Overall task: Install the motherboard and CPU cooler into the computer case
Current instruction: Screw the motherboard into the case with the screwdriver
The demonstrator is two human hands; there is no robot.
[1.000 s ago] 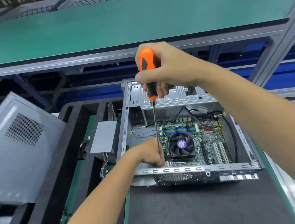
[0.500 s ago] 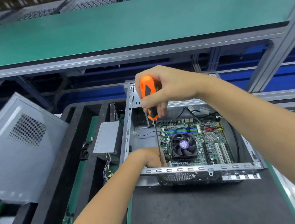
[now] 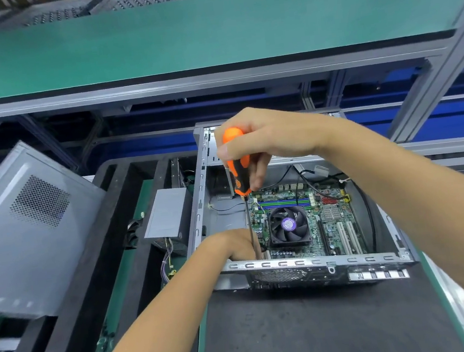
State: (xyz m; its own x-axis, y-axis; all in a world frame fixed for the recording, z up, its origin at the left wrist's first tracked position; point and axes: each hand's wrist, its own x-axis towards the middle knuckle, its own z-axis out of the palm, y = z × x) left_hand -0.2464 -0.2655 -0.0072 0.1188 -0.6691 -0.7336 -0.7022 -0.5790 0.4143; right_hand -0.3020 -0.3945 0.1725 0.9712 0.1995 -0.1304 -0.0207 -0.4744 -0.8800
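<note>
Board (image 3: pixel 328 219) seated flat in case (image 3: pixel 316 264), cooler (image 3: pixel 288 225) on top. Right hand (image 3: pixel 264 140) wrapped round driver (image 3: pixel 236 163); left hand (image 3: pixel 233 246) at the tip, fingers hidden. Likely stiff but fragile: best gripped by edges, never components.

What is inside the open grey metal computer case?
Inside the open grey metal computer case: a green motherboard, a black cooler fan, black cables. The left hand covers the screwdriver tip.
</note>
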